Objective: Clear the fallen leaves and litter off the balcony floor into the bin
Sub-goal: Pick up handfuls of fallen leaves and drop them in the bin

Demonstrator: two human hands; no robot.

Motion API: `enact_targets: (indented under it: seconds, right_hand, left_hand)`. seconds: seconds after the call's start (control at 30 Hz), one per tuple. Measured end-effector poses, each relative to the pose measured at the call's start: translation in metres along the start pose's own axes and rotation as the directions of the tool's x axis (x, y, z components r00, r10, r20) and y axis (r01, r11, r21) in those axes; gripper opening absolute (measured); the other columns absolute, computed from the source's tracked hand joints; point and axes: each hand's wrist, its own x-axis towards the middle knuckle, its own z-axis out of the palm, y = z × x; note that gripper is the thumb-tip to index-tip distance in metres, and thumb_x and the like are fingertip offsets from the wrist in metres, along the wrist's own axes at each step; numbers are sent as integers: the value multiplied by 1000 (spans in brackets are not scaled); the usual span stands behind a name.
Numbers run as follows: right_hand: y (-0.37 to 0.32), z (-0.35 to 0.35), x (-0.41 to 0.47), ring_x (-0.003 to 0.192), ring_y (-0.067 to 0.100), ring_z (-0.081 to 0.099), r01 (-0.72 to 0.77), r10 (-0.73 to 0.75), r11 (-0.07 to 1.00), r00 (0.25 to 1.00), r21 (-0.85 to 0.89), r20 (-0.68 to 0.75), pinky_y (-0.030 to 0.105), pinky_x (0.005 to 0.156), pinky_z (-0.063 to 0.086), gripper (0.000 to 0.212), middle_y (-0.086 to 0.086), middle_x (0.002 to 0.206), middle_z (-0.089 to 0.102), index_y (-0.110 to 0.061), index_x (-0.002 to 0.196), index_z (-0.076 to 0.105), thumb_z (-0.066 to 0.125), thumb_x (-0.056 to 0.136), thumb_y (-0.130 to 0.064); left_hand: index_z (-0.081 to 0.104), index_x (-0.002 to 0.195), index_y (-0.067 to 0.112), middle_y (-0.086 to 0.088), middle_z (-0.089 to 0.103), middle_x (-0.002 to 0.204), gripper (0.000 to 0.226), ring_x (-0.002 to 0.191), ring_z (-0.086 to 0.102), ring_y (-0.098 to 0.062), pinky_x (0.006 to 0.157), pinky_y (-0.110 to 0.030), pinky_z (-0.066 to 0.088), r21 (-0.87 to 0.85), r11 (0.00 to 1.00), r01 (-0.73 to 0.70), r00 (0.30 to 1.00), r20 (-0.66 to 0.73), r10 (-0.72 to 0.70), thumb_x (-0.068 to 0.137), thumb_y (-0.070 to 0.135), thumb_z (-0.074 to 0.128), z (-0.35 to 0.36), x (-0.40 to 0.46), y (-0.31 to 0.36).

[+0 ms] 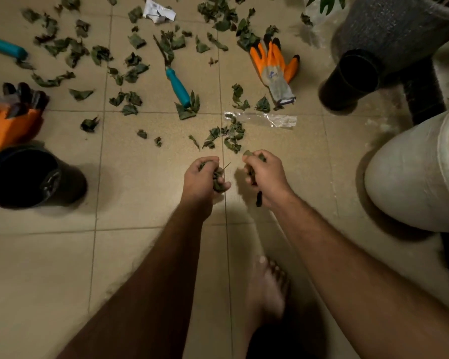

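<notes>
- head view: both bare forearms reach out over the tiled balcony floor [145, 193], hands side by side and just apart.
- the left hand [201, 177] has its fingers curled tight round a clump of dark green leaves, bits poking out between thumb and fingers.
- the right hand [266, 177] likewise grips a wad of leaves, one strip hanging below the wrist side.
- just beyond the hands lies a small heap of leaves [228, 137] on the floor, beside a piece of clear plastic wrap [270, 119].
- further out, scattered leaves [70, 50] cover much of the far floor.
- a crumpled white paper scrap [157, 11] lies among them near the top edge.
- a teal-handled garden tool [178, 88] rests on the tiles amid the leaves; its metal end is partly covered by them.
- another teal handle [5, 49] enters from the left edge.
- an orange and grey work glove [276, 66] lies flat to the right of the tool; a second glove [11, 117], orange with dark fingertips, sits at the left edge.
- a black pot [24, 177] stands at the left, mouth up, below that glove.
- a black tube-shaped pot [350, 79] stands at the right, near a large white bucket [410, 177].
- a bare foot [266, 288] shows below the arms.
</notes>
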Motion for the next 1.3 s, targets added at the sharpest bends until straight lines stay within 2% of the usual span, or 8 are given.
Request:
enact_targets:
  seconds: [0.1, 0.27, 0.5, 0.63, 0.83, 0.97, 1.17, 1.3]
  right_hand:
    - [-29, 6, -56, 48, 12, 43, -153, 134, 957, 986, 244, 94, 22, 40, 23, 14, 0, 63, 53, -16, 83, 51, 52, 95, -11]
    - [-101, 10, -161, 47, 13, 42, -290, 239, 896, 953, 335, 186, 20, 40, 21, 11, 0, 64, 53, -16, 85, 49, 48, 94, -12]
    - [-294, -1, -366, 47, 12, 41, -403, 321, 803, 913, 439, 252, 19, 36, 20, 14, 0, 63, 51, -16, 78, 49, 49, 91, -17]
    - [-417, 3, -474, 44, 12, 42, -345, 234, 846, 926, 408, 298, 19, 36, 21, 16, 0, 61, 51, -16, 76, 49, 49, 93, -16]
    - [-545, 28, -580, 46, 12, 43, -237, 91, 930, 889, 280, 448, 20, 35, 22, 19, 0, 61, 51, -17, 75, 51, 49, 94, -19]
    - [-582, 51, -619, 49, 13, 42, -203, 25, 948, 816, 246, 577, 20, 36, 21, 17, 1, 64, 51, -17, 76, 51, 48, 93, -20]
    - [-585, 66, -651, 48, 13, 40, -182, 31, 973, 712, 141, 701, 19, 37, 19, 22, 0, 61, 50, -18, 72, 49, 47, 93, -26]
    - [-580, 79, -665, 45, 12, 44, -125, 41, 991, 653, 54, 756, 21, 35, 24, 33, -1, 62, 54, -19, 75, 55, 57, 91, -48]
  left_hand:
    - [56, 98, 10, -5, 49, 75, 3, 54, 46, -9, 47, -21, 43, -185, 982, 49, 996, -61, -61, 98, 9, 53, -8, -50, 14]
    - [50, 91, 13, 0, 47, 66, 23, 49, 46, -7, 44, -20, 43, -302, 949, 94, 987, -95, -128, 99, 34, 56, -20, -170, 57]
    - [50, 82, 16, 2, 44, 62, 37, 43, 41, -6, 40, -18, 39, -502, 859, 95, 958, -189, -217, 96, 51, 54, -9, -413, 230]
    - [51, 80, 18, 2, 44, 62, 36, 44, 40, -8, 40, -19, 38, -487, 873, -30, 960, -258, -111, 97, 49, 53, -1, -541, 344]
    - [57, 102, 10, -1, 49, 64, 43, 42, 42, -8, 40, -20, 37, -408, 855, -320, 907, -393, 152, 97, 53, 50, -16, -677, 460]
    - [52, 81, 16, 2, 45, 50, 44, 39, 43, -10, 39, -18, 37, -417, 810, -412, 853, -490, 181, 96, 57, 50, -35, -725, 475]
    - [51, 81, 18, 2, 49, 51, 31, 45, 46, -11, 41, -21, 37, -478, 760, -441, 791, -607, 77, 98, 43, 56, -56, -758, 433]
    - [52, 82, 18, 1, 48, 60, 26, 47, 46, -10, 40, -20, 38, -503, 707, -497, 733, -679, 32, 98, 38, 55, -59, -779, 417]
